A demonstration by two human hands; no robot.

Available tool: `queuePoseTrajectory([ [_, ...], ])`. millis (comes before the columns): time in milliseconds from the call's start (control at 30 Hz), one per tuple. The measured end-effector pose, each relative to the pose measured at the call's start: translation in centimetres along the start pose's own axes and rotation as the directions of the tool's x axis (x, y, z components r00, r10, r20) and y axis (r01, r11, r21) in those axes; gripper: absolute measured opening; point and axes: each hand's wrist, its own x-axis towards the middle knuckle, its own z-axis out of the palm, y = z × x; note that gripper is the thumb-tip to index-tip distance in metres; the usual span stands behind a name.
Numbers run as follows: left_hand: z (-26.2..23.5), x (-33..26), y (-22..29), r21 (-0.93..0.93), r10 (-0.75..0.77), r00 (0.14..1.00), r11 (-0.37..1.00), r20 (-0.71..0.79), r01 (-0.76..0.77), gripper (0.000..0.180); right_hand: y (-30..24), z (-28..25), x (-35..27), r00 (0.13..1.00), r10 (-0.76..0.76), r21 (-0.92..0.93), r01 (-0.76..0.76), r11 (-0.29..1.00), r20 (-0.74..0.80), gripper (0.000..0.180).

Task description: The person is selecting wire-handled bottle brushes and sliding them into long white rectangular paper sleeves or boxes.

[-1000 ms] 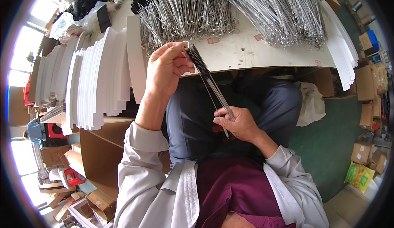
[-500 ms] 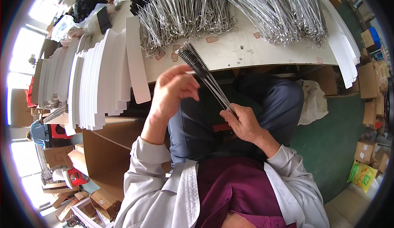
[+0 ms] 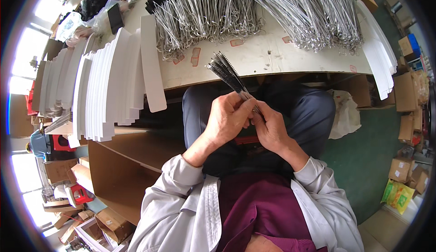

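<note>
Both hands meet over the lap: the left hand (image 3: 229, 116) and right hand (image 3: 271, 127) have their fingers closed around the wire stems of a small bunch of brushes (image 3: 225, 71), whose black bristle tips fan up toward the worktop (image 3: 272, 56). Best to keep the stems pinched level and even, so none slips out of the bunch

A pale surface (image 3: 272, 59) runs across the top, marked with small reddish outlines. Two heaps of loose silvery wire pieces lie on it, one at the middle (image 3: 204, 16) and a larger one to the right (image 3: 309, 11). Long white card strips (image 3: 109, 84) stand in fanned rows along its left end, and more white strips (image 3: 379, 52) hang over its right end. Brown cardboard boxes (image 3: 408, 116) are stacked at the right on a green floor (image 3: 363, 161), beside a yellow-green packet (image 3: 397, 195). A crumpled white bag (image 3: 345, 116) lies under the surface edge.
</note>
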Motion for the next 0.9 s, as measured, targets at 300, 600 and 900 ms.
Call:
queuePoseTrajectory([
  [300,-4.8,-0.5,2.9,0.289,0.39,0.833,0.912,-0.392,-0.291,0.038,-0.9,-2.6,0.7,0.994,0.0,-0.023,0.003,1.0,0.112,0.027],
  [600,-5.4,0.5,3.1,0.785,0.898,0.417,0.358,-0.141,-0.506,0.028,-1.0,-2.2,0.5,0.987,0.026,0.017,-0.029,0.999,0.159,0.03],
  [900,-4.6,-1.3,3.7,0.656,0.693,0.677,0.634,-0.247,-0.41,0.02,-0.7,-1.4,0.7,0.992,0.008,0.018,-0.01,1.0,0.123,0.03],
])
